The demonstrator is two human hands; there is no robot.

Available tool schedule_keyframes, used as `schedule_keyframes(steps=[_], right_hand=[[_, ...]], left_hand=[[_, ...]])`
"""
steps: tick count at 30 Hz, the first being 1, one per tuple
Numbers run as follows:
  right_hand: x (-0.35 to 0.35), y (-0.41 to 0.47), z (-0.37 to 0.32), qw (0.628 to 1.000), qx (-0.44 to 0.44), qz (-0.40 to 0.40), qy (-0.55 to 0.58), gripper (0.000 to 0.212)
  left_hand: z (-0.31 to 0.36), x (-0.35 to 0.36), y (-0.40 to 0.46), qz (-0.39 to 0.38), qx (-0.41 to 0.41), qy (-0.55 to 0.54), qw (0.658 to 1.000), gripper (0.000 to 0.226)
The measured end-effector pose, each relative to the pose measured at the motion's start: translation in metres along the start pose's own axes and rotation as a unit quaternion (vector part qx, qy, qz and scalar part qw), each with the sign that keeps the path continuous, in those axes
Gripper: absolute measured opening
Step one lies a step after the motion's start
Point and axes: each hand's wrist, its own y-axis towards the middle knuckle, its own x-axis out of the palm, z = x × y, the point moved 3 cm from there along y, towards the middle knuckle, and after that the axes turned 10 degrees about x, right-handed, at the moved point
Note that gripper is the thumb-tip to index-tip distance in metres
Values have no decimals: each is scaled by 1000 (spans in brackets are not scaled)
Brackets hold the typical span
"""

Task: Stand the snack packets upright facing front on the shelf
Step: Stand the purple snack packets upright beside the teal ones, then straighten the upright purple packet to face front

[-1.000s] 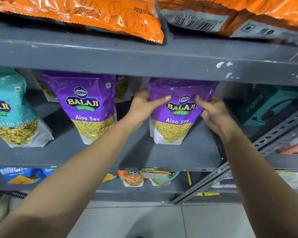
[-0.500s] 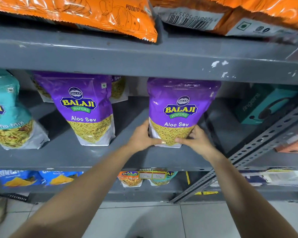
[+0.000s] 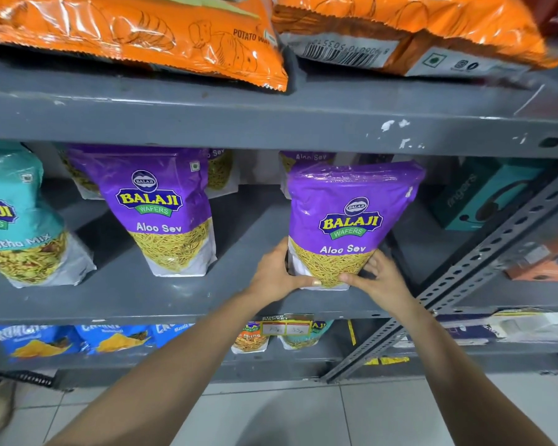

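Note:
A purple Aloo Sev packet (image 3: 351, 207) stands upright, label to the front, on the grey middle shelf (image 3: 136, 294). My left hand (image 3: 276, 273) grips its lower left corner, thumb across the base. My right hand (image 3: 379, 278) holds its lower right corner. A second purple Aloo Sev packet (image 3: 157, 207) stands upright to the left, untouched. More purple packets (image 3: 306, 157) peek out behind both. A teal Mitha Mix packet (image 3: 16, 220) leans at the far left.
Orange potato wafer bags (image 3: 136, 33) lie flat on the shelf above. A teal headphone box (image 3: 484, 194) and an orange box (image 3: 548, 262) sit at the right behind a slotted metal brace (image 3: 484, 262). Blue packets (image 3: 78, 339) fill the lower shelf.
Both hands slid down from the packet's upper sides to its bottom corners. The packet now stands further forward and straighter on the shelf.

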Motion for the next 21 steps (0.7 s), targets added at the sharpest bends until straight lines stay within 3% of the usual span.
schedule_keyframes(steps=[4, 11, 14, 16, 18, 21], right_hand=[[2, -4, 7, 1000, -12, 18, 14, 63], [3, -11, 6, 999, -11, 34, 21, 70], [7, -20, 6, 993, -27, 99, 59, 82], [11, -34, 10, 976, -50, 194, 90, 72], [23, -53, 13, 957, -92, 264, 80, 47], [68, -72, 2, 952, -187, 241, 11, 14]], left_hand=[[0, 2, -3, 4, 6, -7, 1000, 84], [0, 2, -1, -14, 1, -17, 1000, 86], [-3, -1, -8, -19, -7, -40, 999, 105], [-11, -9, -20, 2, -23, -49, 999, 114], [-23, -26, -39, 49, -32, -48, 997, 98], [-50, -68, -74, 149, -28, -31, 988, 52]])
